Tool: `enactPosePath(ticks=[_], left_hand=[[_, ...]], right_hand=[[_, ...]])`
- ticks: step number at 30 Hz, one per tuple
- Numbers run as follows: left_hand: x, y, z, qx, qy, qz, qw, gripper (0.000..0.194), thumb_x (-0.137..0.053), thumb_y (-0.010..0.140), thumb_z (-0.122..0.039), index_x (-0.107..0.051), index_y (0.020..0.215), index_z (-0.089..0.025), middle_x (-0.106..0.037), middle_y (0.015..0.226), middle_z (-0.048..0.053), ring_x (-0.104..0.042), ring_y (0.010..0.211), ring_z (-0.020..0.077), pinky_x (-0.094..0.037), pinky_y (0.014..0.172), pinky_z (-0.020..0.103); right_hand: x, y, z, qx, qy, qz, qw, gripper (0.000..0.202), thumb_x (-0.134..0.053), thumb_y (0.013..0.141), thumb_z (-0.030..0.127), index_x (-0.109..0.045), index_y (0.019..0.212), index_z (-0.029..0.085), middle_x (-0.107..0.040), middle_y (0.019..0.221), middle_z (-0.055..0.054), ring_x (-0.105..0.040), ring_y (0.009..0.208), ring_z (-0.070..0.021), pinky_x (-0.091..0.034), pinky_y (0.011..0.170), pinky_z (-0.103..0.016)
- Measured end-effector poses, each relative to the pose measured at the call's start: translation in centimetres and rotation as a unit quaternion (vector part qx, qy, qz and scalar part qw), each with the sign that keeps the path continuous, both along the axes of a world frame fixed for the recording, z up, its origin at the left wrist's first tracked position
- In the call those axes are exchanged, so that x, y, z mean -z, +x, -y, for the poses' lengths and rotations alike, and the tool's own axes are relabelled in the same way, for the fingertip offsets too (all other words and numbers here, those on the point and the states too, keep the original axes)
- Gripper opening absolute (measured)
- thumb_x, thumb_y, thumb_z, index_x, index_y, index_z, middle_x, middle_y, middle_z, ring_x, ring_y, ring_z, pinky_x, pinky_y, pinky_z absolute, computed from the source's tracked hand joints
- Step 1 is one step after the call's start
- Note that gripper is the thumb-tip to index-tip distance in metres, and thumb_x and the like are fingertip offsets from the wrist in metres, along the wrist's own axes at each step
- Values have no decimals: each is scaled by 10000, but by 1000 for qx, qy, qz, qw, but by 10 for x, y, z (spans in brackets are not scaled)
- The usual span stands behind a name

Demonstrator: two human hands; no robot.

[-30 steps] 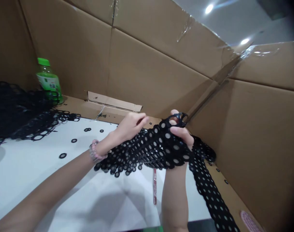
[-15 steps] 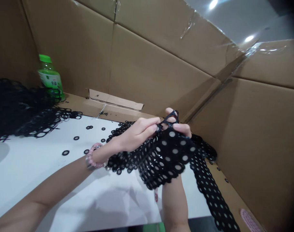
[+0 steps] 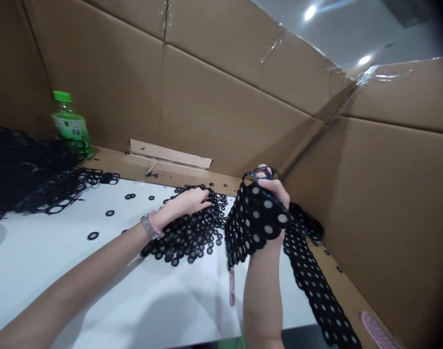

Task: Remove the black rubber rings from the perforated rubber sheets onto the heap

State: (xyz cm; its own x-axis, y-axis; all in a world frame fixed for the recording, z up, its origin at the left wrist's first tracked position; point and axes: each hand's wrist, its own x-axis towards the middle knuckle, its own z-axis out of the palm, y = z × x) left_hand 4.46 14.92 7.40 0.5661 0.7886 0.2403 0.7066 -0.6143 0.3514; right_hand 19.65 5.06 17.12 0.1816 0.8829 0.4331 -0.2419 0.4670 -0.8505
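My left hand (image 3: 192, 200) is over a pile of small black rings with pale centres (image 3: 188, 232). Its thumb stands apart from the other fingers, whose tips are partly hidden, and nothing shows between them. Raised to the right, my right hand (image 3: 275, 190) grips a black strip with rows of pale round dots (image 3: 259, 213). Open black loops (image 3: 250, 177) at the strip's upper end sit around the right fingertips. The held part drapes over the right wrist, while a long length (image 3: 312, 286) runs down past the table's right edge.
A green-capped bottle (image 3: 70, 123) stands at the back left behind a heap of black looped mesh (image 3: 28, 169). Loose rings (image 3: 93, 236) dot the white table (image 3: 108, 300). Cardboard walls (image 3: 236, 111) enclose the back and right. A pink thin object (image 3: 232, 286) lies between my arms.
My left hand has left the strip's upper end and moved left and down to the ring pile. My right hand still holds the strip, at nearly the same spot.
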Motion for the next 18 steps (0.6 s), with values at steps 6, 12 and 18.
enactPosePath(ticks=[6, 12, 18], left_hand=[[-67, -11, 55, 49, 36, 299, 952, 413, -294, 900, -430, -399, 604, -162, -388, 555, -34, -365, 524, 98, -281, 512, 220], [-83, -8, 84, 163, -113, 389, 900, 333, -355, 881, -430, -492, 755, -153, -507, 703, -14, -426, 596, 99, -342, 548, 199], [-89, -12, 87, 164, -122, 325, 923, 198, -350, 863, -286, -473, 780, -154, -509, 760, -21, -400, 614, 90, -328, 574, 211]], right_hand=[[-4, -27, -2, -96, -7, 4, 995, 295, -606, 544, 105, -386, 704, 222, -402, 598, 85, -364, 493, -56, -338, 488, -181], [2, -39, 0, -146, 27, -2, 989, 284, -605, 596, 152, -361, 714, 237, -352, 557, 91, -341, 481, -75, -342, 498, -206], [0, -41, 4, -150, -3, -43, 988, 326, -629, 568, 133, -364, 725, 240, -356, 557, 96, -323, 458, -67, -332, 459, -193]])
